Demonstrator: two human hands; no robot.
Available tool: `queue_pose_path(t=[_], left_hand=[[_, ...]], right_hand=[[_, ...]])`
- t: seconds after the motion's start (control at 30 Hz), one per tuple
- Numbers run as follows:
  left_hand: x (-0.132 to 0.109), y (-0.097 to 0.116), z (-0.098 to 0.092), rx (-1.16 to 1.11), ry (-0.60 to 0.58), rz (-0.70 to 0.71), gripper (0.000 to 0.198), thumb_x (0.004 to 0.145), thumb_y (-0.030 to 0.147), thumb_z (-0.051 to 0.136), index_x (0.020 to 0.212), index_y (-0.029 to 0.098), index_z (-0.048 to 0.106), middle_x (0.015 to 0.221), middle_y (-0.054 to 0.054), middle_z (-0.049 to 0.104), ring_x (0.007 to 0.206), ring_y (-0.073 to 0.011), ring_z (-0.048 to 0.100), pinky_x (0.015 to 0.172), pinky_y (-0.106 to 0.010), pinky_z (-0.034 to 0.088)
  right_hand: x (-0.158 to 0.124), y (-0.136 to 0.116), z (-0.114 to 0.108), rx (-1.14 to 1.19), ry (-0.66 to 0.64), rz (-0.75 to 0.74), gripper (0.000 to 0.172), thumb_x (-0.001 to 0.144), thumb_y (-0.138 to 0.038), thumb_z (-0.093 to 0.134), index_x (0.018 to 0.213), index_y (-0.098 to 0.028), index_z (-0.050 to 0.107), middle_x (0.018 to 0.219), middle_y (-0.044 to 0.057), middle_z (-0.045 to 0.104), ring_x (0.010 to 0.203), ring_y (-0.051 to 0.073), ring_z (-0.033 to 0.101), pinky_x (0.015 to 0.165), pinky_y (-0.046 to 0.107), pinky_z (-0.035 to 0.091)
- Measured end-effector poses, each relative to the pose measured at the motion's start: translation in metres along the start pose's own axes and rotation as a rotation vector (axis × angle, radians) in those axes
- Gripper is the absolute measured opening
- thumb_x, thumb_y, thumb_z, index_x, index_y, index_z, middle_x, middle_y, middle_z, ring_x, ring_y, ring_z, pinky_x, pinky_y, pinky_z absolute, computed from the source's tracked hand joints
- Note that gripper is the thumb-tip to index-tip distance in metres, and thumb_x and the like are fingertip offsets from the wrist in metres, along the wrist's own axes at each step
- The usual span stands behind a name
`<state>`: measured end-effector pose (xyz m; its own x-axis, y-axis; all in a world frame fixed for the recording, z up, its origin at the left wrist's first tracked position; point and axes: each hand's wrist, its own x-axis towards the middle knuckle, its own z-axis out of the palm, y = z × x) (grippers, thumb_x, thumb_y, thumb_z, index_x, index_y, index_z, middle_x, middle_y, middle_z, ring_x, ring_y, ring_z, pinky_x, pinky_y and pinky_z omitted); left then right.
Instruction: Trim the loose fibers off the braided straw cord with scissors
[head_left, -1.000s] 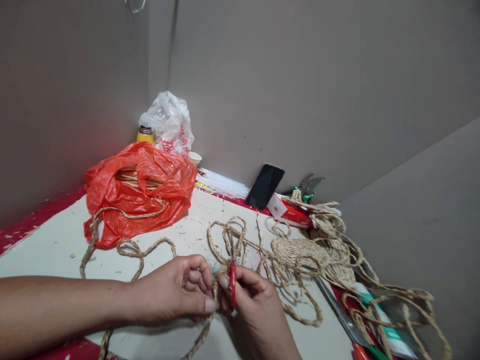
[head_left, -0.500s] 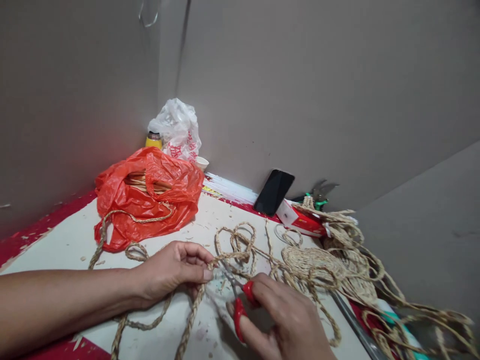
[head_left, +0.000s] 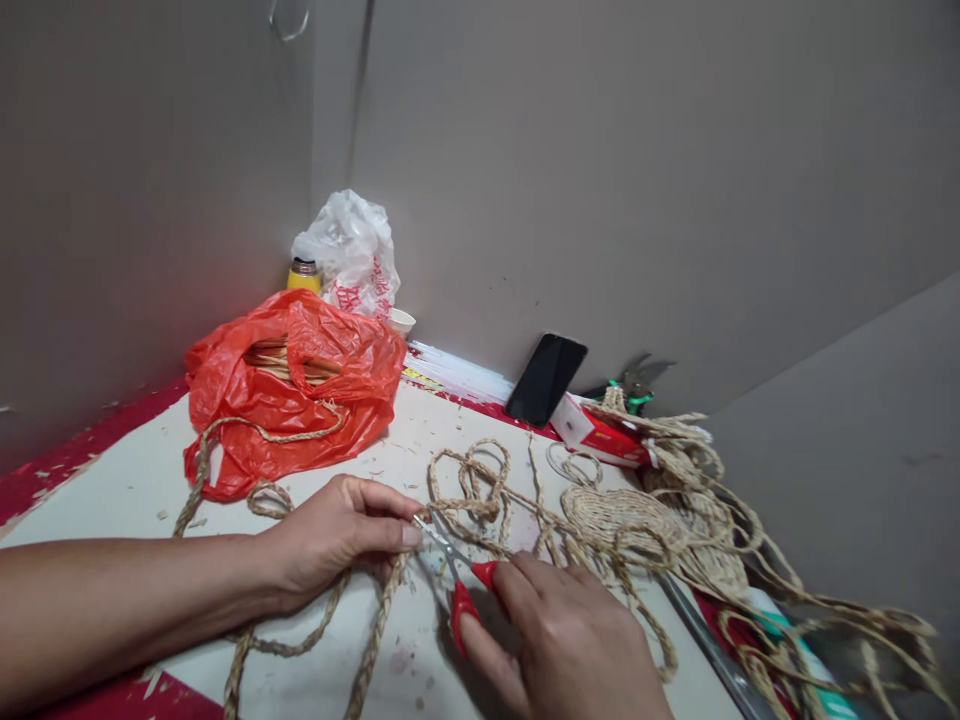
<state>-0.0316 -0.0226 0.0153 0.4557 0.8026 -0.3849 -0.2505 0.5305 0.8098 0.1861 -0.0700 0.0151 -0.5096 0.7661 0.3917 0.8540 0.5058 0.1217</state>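
Note:
My left hand (head_left: 345, 535) pinches a braided straw rope (head_left: 379, 635) between thumb and fingers; one length hangs from the pinch toward the near edge. My right hand (head_left: 570, 630) has thumb and fingers in the red handles of a pair of scissors (head_left: 451, 552). The handles stand spread, and the blade tips reach the rope right beside my left fingertips. Whether the blades have cut through it I cannot tell. Just beyond the scissors lies a loose loop of braided rope (head_left: 487, 490).
An orange-red plastic bag (head_left: 352, 410) holding straw strands stands back left, before a yellow bottle (head_left: 304, 276) and a white bag (head_left: 352, 240). A phone (head_left: 546, 380) leans at the wall. Coiled rope (head_left: 622, 515) and a red box (head_left: 611, 440) lie right.
The scissors have moved left and slightly up, bringing their blade tips against the rope at my left fingertips. My left hand keeps its pinch and has barely shifted.

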Motion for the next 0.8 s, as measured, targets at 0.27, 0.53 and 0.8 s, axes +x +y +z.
queue_pose_path(t=[0.27, 0.53, 0.8], left_hand=[[-0.0002, 0.0000, 0.0005, -0.009, -0.003, -0.005, 0.029, 0.058, 0.023, 0.083, 0.082, 0.012, 0.072, 0.068, 0.000, 0.064, 0.055, -0.0056, 0.052, 0.057, -0.018, 0.042], [0.0004, -0.0040, 0.0012, -0.017, 0.035, 0.006, 0.029, 0.056, 0.022, 0.085, 0.081, 0.013, 0.072, 0.067, 0.001, 0.063, 0.055, -0.0056, 0.053, 0.058, -0.019, 0.042], [-0.0009, -0.0031, 0.0030, -0.039, 0.058, 0.024, 0.029, 0.056, 0.021, 0.085, 0.081, 0.013, 0.071, 0.067, 0.001, 0.064, 0.056, -0.0065, 0.054, 0.058, -0.020, 0.042]], right_hand=[[0.0002, -0.0029, 0.0018, 0.086, -0.036, 0.038, 0.025, 0.077, -0.033, 0.059, 0.057, -0.021, 0.052, 0.052, 0.000, 0.055, 0.045, 0.013, 0.047, 0.052, 0.027, 0.026], [-0.0027, -0.0075, 0.0056, 0.076, 0.021, 0.017, 0.027, 0.081, -0.032, 0.054, 0.056, -0.021, 0.051, 0.049, -0.001, 0.053, 0.043, 0.013, 0.045, 0.052, 0.027, 0.024], [-0.0018, -0.0053, 0.0079, 0.015, 0.045, -0.002, 0.029, 0.085, -0.029, 0.052, 0.058, -0.021, 0.052, 0.051, 0.001, 0.053, 0.046, 0.014, 0.045, 0.054, 0.028, 0.025]])
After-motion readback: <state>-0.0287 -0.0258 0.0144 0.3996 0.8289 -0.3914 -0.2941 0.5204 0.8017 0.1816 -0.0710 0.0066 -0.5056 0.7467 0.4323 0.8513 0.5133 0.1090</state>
